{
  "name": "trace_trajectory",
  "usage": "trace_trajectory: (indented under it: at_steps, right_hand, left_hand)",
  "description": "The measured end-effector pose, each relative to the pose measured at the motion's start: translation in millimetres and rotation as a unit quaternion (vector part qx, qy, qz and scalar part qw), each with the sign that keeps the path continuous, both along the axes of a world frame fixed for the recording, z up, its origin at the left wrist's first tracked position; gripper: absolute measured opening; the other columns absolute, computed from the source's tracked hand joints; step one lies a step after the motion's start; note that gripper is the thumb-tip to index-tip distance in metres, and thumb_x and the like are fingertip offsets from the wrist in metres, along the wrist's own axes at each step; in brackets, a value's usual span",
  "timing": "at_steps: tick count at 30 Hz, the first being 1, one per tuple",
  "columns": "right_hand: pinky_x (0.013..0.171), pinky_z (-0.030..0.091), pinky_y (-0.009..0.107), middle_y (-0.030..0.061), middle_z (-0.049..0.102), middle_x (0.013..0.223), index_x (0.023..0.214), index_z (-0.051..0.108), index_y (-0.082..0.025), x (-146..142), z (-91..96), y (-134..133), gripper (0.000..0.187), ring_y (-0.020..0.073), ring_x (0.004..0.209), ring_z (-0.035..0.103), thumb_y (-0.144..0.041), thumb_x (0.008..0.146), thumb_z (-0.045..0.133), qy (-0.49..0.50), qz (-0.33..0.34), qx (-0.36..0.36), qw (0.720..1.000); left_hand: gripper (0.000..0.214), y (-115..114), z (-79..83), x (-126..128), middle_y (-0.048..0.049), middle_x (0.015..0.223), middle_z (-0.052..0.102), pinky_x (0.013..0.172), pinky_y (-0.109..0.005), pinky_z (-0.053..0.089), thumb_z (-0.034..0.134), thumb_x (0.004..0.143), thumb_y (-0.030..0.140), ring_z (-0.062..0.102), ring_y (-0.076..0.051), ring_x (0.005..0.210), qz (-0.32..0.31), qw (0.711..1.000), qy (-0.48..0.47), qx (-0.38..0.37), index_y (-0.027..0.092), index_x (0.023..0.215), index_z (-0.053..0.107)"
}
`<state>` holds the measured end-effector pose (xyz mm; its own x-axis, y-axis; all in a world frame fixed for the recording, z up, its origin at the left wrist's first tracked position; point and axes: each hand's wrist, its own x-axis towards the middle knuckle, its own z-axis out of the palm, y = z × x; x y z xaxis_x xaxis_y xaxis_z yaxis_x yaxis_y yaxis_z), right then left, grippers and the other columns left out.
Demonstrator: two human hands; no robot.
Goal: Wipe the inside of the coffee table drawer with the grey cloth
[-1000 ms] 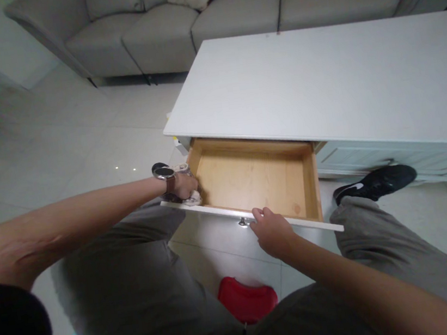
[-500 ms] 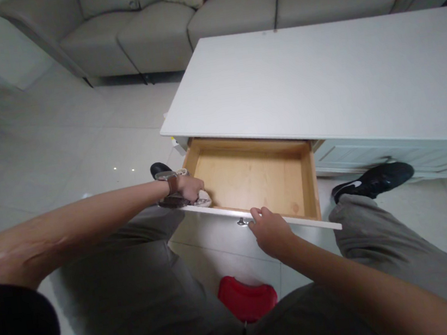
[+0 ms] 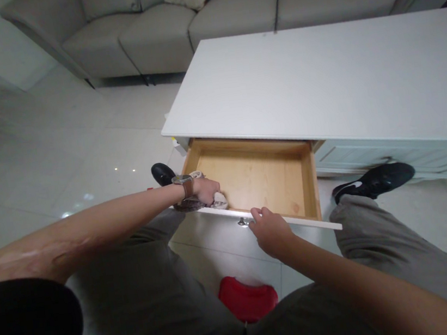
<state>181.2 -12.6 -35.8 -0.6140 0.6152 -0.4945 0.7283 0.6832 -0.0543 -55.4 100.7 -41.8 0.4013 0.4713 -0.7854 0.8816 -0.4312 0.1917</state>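
Wiping inside an open drawer [image 3: 261,176]: your left hand [image 3: 204,190] is closed over a crumpled pale cloth [image 3: 220,201] and presses it into the near left corner, against the inner face of the white front [image 3: 317,222]. Your right hand [image 3: 271,232] has its fingers curled over the top edge of the front, just right of the metal knob [image 3: 242,221]; it grips the front and carries no tool. The drawer stands pulled well out from under the white table [image 3: 319,78], and its bottom is pale wood. A watch [image 3: 182,179] sits on your left wrist.

Step in hand, as judged: the cloth is at the left end of the near edge, with the rest of the wood lying to its right. A stroke that way calls for steady downward pressure from your left hand, and for your right hand to brace the front so the drawer does not slide. Your right fingers lie over the same edge, so the cloth would meet them near the knob.

Surface and room: the floor [image 3: 93,146] is pale glossy tile with small light spots, and a grey sofa [image 3: 228,18] stands beyond the table. You sit low, knees apart, with a black shoe [image 3: 373,180] to the right of the drawer. A red object [image 3: 247,299] lies on the floor between your legs; what it is cannot be told.
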Motion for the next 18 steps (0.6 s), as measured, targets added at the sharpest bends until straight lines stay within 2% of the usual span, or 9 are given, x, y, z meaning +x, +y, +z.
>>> trace_trajectory:
  at_steps: [5, 11, 18]
  right_hand:
    - [0.079, 0.059, 0.035, 0.0185, 0.061, 0.134, 0.116, 0.076, -0.016, 0, -1.3, -1, 0.036, 0.0281, 0.110, 0.062, -0.014, 0.101, 0.043, 0.005, 0.003, 0.007, 1.000]
    - [0.078, 0.059, 0.035, 0.0174, 0.061, 0.135, 0.117, 0.076, -0.017, -2, -0.5, -2, 0.037, 0.0287, 0.111, 0.063, -0.014, 0.101, 0.043, 0.000, 0.000, 0.002, 1.000]
    - [0.078, 0.059, 0.035, 0.0172, 0.060, 0.135, 0.118, 0.076, -0.016, -4, 1.6, -1, 0.038, 0.0295, 0.111, 0.062, -0.014, 0.102, 0.042, -0.004, -0.003, -0.004, 1.000]
  left_hand:
    - [0.019, -1, 2.0, 12, -0.0088, 0.080, 0.078, 0.060, -0.026, 0.048, 0.068, 0.061, 0.014, 0.067, -0.020, 0.068, -0.009, 1.000, 0.000, 0.009, 0.015, 0.078, 0.074]
    - [0.025, -2, 4.6, 24, -0.0072, 0.082, 0.079, 0.062, -0.026, 0.049, 0.068, 0.061, 0.014, 0.068, -0.020, 0.071, -0.011, 1.000, -0.011, 0.014, 0.017, 0.084, 0.076]
    - [0.023, -4, 5.0, 34, -0.0053, 0.078, 0.077, 0.064, -0.026, 0.049, 0.069, 0.060, 0.014, 0.067, -0.020, 0.070, -0.011, 1.000, -0.023, 0.017, 0.018, 0.082, 0.077]
